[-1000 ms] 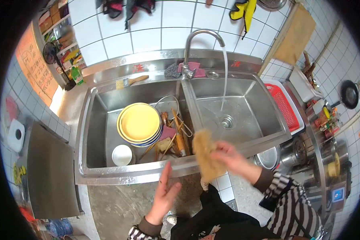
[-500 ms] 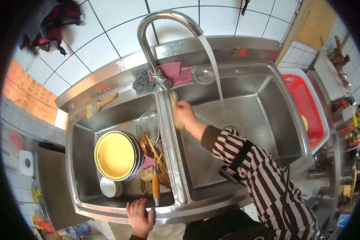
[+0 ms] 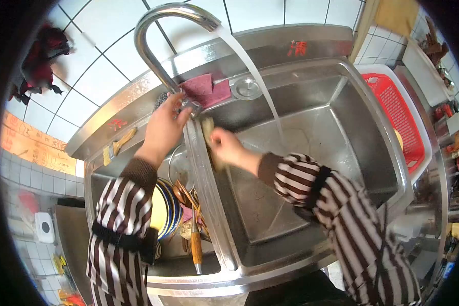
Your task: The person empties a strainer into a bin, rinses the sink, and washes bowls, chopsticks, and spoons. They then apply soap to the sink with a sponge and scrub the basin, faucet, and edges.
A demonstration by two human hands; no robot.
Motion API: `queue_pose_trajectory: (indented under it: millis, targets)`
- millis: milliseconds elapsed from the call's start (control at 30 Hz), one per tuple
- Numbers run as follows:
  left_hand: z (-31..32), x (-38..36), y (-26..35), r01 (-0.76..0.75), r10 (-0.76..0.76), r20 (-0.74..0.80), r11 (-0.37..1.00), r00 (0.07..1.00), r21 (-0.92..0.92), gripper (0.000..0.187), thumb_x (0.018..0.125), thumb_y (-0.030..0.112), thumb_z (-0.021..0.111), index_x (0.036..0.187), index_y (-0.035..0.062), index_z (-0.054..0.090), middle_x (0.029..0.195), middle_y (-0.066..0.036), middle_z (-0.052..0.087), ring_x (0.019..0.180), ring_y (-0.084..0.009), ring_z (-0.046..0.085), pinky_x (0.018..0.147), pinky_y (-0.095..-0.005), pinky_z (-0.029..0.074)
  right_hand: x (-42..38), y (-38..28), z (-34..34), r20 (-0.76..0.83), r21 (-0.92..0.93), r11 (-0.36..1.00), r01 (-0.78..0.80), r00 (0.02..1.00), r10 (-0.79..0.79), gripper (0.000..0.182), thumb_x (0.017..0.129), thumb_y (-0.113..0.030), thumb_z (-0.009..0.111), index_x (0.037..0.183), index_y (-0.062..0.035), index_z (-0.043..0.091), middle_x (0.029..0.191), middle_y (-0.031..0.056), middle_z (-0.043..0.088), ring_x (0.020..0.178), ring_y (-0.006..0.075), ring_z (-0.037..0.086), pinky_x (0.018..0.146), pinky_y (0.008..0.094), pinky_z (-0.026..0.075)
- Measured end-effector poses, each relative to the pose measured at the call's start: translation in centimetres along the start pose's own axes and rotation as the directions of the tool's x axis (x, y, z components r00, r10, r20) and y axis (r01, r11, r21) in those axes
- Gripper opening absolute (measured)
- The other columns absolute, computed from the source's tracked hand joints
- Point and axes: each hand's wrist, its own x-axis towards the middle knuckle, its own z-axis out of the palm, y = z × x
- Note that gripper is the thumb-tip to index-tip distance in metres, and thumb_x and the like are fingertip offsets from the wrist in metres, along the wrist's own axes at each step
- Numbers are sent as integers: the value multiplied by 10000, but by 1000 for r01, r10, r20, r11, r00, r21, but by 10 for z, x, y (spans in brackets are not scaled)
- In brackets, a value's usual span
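Sponge (image 3: 208,127) — tan, soft, pinched in my right hand (image 3: 225,147) against the steel divider (image 3: 205,183) of one double sink (image 3: 372,127). My left hand (image 3: 163,127) is curled loosely at the base of the curved faucet (image 3: 150,46), water running, beside one pink rag (image 3: 205,87). Left basin crowded — stacked yellow plates (image 3: 163,209), chopsticks (image 3: 195,204).

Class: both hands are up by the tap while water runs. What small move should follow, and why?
Probably turn the faucet at its base: the left hand rests there, water pours into the right basin, and the right hand presses a sponge on the divider.
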Motion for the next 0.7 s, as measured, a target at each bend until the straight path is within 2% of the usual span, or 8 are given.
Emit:
queue_pose_trajectory:
  millis: [100,233,333,433,533,567,633,700]
  targets:
    - [7,25,12,-54,6,217,975,976,217,184,798,186,540,901,60,627,852,-143,622,783,-310,594,689,-392,467,1,-6,7,-137,-5,999,35,990,-36,222,727,-17,526,943,-18,475,877,153,582,821,280,567,724,346,434]
    - [22,32,-5,-365,329,189,907,925,208,151,787,168,528,836,84,644,851,-118,621,819,-295,583,698,-393,466,-90,-8,-11,298,-52,983,-175,937,182,222,772,-107,531,979,-28,522,937,189,580,891,322,561,745,393,437]
    - [-19,25,35,-222,193,-240,970,951,-101,136,781,71,561,903,49,618,815,-100,620,762,-190,587,744,-312,450,-142,-24,-25,503,-100,972,-211,833,232,266,722,-76,547,983,-33,524,919,193,587,881,335,568,731,396,445]
    - [-94,61,68,-674,485,-640,735,596,-71,184,877,85,466,1031,11,536,1012,-86,572,916,-125,522,832,-270,406,-150,-50,-32,602,-126,908,-399,697,390,289,706,-109,572,973,-14,515,930,200,579,891,332,561,742,393,436]
    - [-120,125,89,-591,578,-231,806,782,17,324,892,272,441,975,-27,536,871,-158,603,752,-220,547,721,-321,418,-149,-45,-13,533,-177,920,-350,751,389,293,681,-102,574,946,1,500,901,219,572,873,360,555,719,411,435]
    - [-123,142,93,-590,589,52,798,807,120,447,910,330,391,1191,-9,469,1162,-164,521,1084,-228,497,950,-309,347,-149,-40,-10,511,-222,885,-409,724,463,294,674,-97,569,941,-1,493,897,221,571,873,367,552,718,418,434]
    - [-95,139,93,-295,286,85,949,954,111,569,886,476,351,977,-31,595,908,-202,607,810,-286,571,782,-334,423,-168,-39,-7,456,-123,916,-381,798,393,306,664,-95,554,950,-4,497,906,222,573,886,370,550,726,423,432]
    - [-102,131,103,-310,282,154,929,947,201,587,870,500,372,974,-25,614,903,-201,612,843,-270,582,817,-318,414,-192,-56,-19,682,-162,918,-361,631,369,306,674,-99,543,963,-5,505,917,227,573,895,373,547,733,425,431]
